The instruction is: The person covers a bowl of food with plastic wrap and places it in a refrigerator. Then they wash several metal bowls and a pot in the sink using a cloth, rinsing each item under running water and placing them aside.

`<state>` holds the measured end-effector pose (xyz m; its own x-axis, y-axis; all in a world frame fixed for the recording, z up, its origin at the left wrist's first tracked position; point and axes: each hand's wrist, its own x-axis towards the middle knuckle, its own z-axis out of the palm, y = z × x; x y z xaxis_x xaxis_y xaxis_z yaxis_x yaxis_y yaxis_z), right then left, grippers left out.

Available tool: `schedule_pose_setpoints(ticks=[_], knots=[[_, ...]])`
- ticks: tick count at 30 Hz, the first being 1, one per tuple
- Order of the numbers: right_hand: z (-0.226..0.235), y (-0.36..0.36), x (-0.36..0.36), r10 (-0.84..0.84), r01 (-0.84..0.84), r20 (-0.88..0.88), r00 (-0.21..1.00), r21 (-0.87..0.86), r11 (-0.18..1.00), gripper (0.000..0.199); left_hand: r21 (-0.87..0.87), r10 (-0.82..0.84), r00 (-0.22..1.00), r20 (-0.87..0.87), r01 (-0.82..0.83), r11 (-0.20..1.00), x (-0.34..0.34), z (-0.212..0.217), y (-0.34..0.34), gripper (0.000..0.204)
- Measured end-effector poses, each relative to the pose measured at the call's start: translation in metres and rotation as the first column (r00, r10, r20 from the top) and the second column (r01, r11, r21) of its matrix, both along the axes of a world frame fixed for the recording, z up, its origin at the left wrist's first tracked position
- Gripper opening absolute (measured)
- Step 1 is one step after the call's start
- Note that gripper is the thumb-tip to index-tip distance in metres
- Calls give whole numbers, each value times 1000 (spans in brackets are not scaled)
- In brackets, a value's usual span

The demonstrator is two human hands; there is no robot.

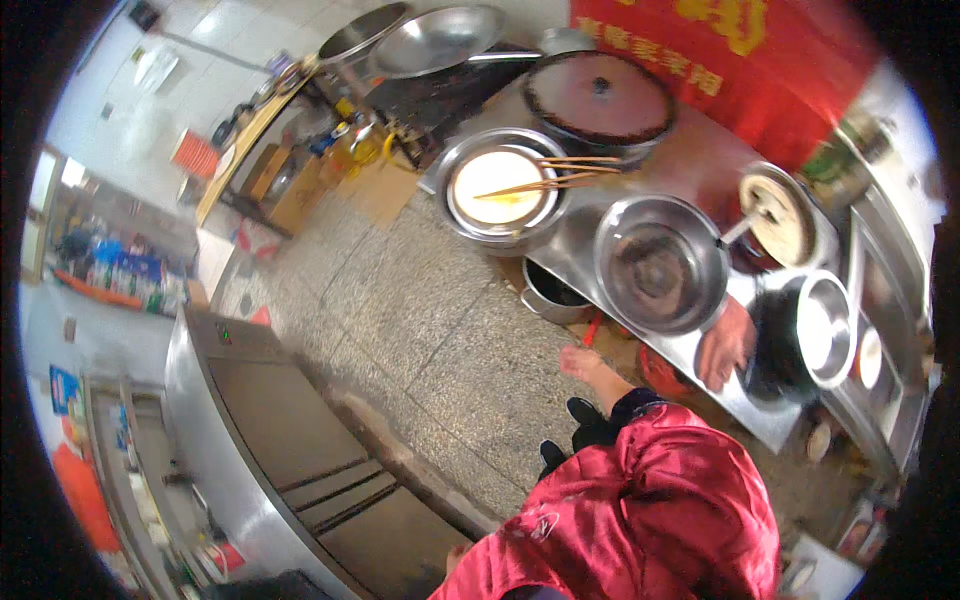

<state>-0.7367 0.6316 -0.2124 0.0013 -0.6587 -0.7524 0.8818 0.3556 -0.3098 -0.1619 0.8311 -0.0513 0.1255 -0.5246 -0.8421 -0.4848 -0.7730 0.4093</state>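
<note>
My right hand [582, 363] hangs low in front of the red satin garment [640, 490], over the speckled floor and beside the steel table. Its fingers are blurred. Close by is a narrow red thing [592, 331]; whether the hand touches it cannot be made out. A steel pot [548, 303] sits lower down, past the table's edge. Only a sliver of my left hand [457, 553] shows at the lower edge, its fingers hidden. Nearest on the table are a wide steel basin [660, 262] and a crumpled reddish-brown thing [727, 345].
Wooden sticks [545, 183] lie across a pot of pale liquid [490, 185]. Behind it stands a large lidded pot [600, 95]. Further right are a pot of pale food [777, 220] and a dark pot [785, 335]. A steel cabinet [290, 420] lines the left side.
</note>
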Motion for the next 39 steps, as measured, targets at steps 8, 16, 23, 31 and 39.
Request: schedule_pose_setpoints(ticks=[8,16,23,31,39], knots=[[170,190,-10,92,-102,-161,983,-50,994,22,-290,-685,724,-81,640,711,-7,-51,-192,28],[295,325,-165,-343,596,-866,365,-65,800,23,-313,-708,-280,648,749,-583,-111,-70,-251,18],[328,339,-263,-500,764,-822,273,-131,632,32,-230,-668,733,-130,633,739,-204,-15,-223,19],[309,381,-348,-572,725,-661,486,-62,686,23,-199,-648,747,-152,619,760,-314,11,-117,26],[348,401,-309,-570,710,-707,419,-136,691,24,-128,-264,862,-432,231,964,-383,95,-102,36]])
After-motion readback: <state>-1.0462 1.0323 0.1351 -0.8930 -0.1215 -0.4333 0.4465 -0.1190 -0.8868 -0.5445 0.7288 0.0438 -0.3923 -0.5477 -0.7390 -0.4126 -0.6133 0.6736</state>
